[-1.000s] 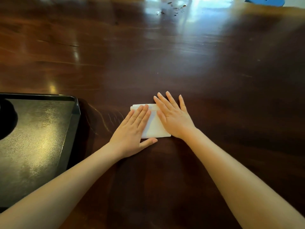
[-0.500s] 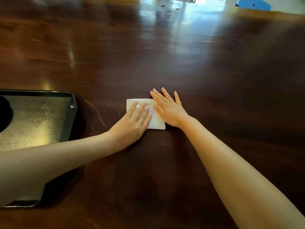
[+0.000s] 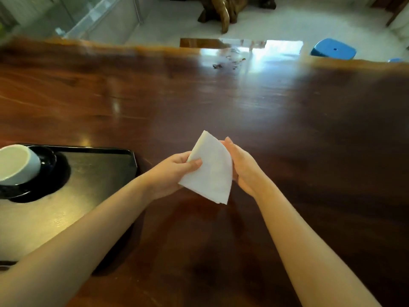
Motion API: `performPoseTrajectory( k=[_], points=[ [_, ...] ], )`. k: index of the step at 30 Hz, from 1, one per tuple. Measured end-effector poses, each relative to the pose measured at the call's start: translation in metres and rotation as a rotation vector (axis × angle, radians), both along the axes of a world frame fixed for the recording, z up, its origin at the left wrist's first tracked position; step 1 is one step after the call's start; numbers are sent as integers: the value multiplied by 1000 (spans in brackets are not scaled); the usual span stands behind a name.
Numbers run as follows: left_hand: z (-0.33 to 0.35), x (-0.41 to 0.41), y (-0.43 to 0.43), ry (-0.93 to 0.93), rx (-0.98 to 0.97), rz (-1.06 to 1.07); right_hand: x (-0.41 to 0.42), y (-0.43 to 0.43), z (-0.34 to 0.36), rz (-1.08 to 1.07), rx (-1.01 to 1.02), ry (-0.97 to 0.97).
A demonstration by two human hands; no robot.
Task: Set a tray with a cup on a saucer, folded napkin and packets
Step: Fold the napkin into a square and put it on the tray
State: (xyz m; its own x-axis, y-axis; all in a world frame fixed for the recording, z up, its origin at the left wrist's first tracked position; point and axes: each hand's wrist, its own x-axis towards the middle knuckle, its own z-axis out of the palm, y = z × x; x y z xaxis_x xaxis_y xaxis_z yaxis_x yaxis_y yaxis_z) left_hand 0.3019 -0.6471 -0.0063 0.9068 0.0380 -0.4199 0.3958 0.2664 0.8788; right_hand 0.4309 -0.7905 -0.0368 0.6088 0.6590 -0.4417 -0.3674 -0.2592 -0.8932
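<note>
Napkin (image 3: 210,171), folded and white, is gripped by both hands, left hand (image 3: 171,171) and right hand (image 3: 242,166), above the table (image 3: 287,140).

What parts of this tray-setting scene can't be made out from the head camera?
- Cup and saucer: cut by the left edge.
- Tray: near end behind the left forearm.
- Right hand: fingers behind the napkin.
- Packets: none in view.
- Table's far specks: too small.

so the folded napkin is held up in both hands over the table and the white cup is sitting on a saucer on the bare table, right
Not quite. The napkin is held up by the left hand and right hand over the table, but the head view shows the white cup on its saucer standing on the black tray, not on the bare table.
</note>
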Motion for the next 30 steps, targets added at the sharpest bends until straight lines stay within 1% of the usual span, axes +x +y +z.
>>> performPoseTrajectory(
  k=[2, 4, 6, 9, 10, 12, 14, 15, 16, 18, 19, 21, 23, 25, 27, 30],
  points=[
    [11, -14, -2, -31, -152, 64, -13, 5, 16, -54, -2, 73],
    [21, -27, -2, -51, -249, 146, -23, 11, 32, -62, -2, 139],
    [31, -39, -1, -62, -309, 214, -32, 18, 51, -69, 11, 160],
    [47, -54, 5, -105, -358, 302, -47, 29, 74, -111, 77, 130],
    [53, -59, 8, -122, -370, 329, -52, 34, 80, -119, 97, 86],
    [62, -70, 14, -150, -366, 367, -66, 45, 90, -125, 67, -139],
    [67, -79, 19, -173, -268, 409, -83, 61, 94, -133, 29, -406],
    [68, -83, 23, -179, -191, 461, -91, 70, 93, -133, 31, -502],
    [69, -87, 29, -181, -108, 533, -99, 79, 92, -132, 36, -562],
    [66, -96, 43, -179, 25, 677, -114, 99, 88, -136, 27, -604],
    [62, -101, 52, -169, 41, 723, -121, 110, 86, -132, 14, -597],
    [53, -115, 72, -118, -6, 771, -136, 127, 78, -87, -19, -541],
    [39, -133, 98, -39, -120, 767, -156, 143, 65, -18, -56, -453],
    [24, -153, 128, 46, -289, 740, -180, 160, 48, 13, -80, -401],
    [10, -174, 156, 124, -441, 707, -207, 183, 33, -39, -105, -381],
    [-8, -197, 192, 190, -570, 711, -239, 223, 11, -184, -165, -330]
  ],
)
